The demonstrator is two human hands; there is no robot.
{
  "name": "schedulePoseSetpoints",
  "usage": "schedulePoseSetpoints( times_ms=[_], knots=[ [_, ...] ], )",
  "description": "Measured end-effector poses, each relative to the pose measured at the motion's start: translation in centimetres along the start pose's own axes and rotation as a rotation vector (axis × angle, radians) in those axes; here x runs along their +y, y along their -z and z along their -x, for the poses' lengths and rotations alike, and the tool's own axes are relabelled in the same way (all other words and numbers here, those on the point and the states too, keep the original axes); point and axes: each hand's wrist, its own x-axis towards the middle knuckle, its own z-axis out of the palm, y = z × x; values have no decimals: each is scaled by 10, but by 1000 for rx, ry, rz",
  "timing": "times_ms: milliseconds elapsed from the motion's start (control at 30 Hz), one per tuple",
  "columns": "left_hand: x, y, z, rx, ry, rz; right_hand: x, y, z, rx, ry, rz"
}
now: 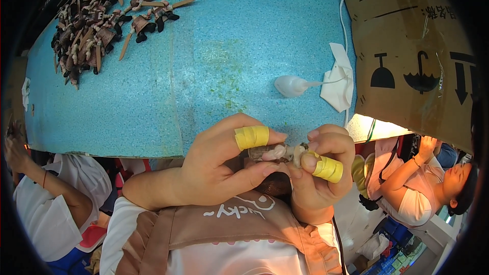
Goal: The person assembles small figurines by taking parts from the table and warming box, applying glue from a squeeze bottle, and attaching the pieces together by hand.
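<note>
Hands meet at your chest: your left hand [224, 165], forefinger taped yellow, pinches a small figure [275, 153] from the left; your right hand [321, 173], thumb taped, pinches its other end. Beyond lies a blue table [153, 86] with a figure pile [97, 15], then a cardboard box [412, 46].

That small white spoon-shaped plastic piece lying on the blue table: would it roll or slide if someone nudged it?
The small white spoon-shaped plastic piece looks light, so a nudge would probably slide it across the speckled blue table. Its rounded bowl end might rock or pivot, while the thin handle likely stops a full roll. It looks smooth, so possibly slippery to pinch.
</note>
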Motion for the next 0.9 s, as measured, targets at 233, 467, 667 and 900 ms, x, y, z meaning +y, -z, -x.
schedulePoseSetpoints(
  times_ms=[233, 467, 667, 900],
  knots=[
    [-1, 1, 1, -9, -26, -4, -4, 1, -1, -14, 16, 8],
    [1, -1, -1, 38, -99, -155, -6, 2, -4, -4, 87, 220],
    [1, 0, -1, 55, -105, -201, -9, 8, -8, -87, 111, 334],
    [-1, -2, -2, 12, -107, -142, -3, 3, 2, 123, -201, -250]
  ],
)
